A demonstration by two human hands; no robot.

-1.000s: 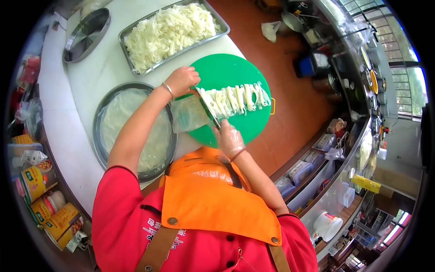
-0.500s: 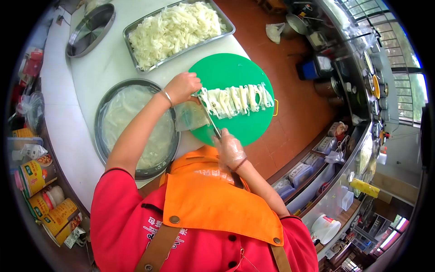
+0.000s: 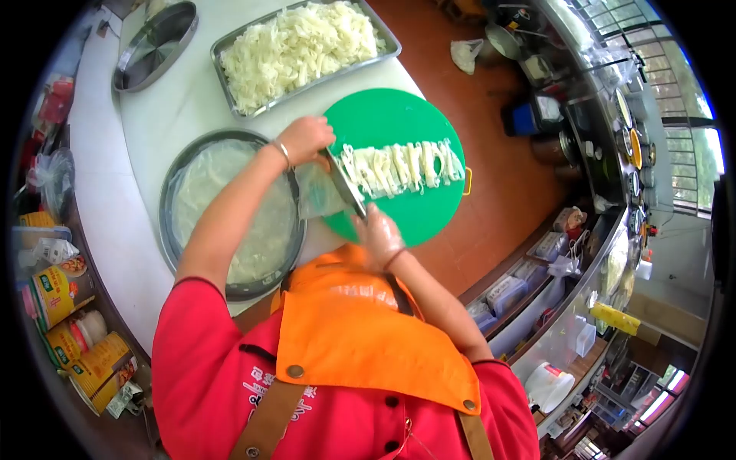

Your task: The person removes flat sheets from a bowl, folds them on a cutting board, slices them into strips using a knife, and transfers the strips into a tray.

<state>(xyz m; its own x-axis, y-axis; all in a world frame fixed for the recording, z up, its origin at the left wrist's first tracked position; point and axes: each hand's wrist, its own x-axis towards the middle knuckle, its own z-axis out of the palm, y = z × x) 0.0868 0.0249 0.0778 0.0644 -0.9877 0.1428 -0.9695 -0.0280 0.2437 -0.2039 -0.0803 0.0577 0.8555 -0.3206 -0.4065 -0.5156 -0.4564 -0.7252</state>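
Note:
My right hand, in a clear thin glove, grips the handle of a knife. The blade slants across the left part of a round green cutting board. To the blade's right lies a row of pale, flat cut noodles. A translucent uncut sheet sits left of it, partly past the board's edge. My left hand is closed at the far end of the blade; its fingertips are hidden, so what they hold cannot be made out.
A round metal pan holding pale translucent sheets stands left of the board. Behind it, a rectangular metal tray carries a heap of noodles. Another round pan lies at the far left of the white table. Yellow cans stand at lower left.
The knife has shifted slightly left, and its blade face shows more. My right hand has moved a little up toward the board. My left hand has moved slightly left and away from me.

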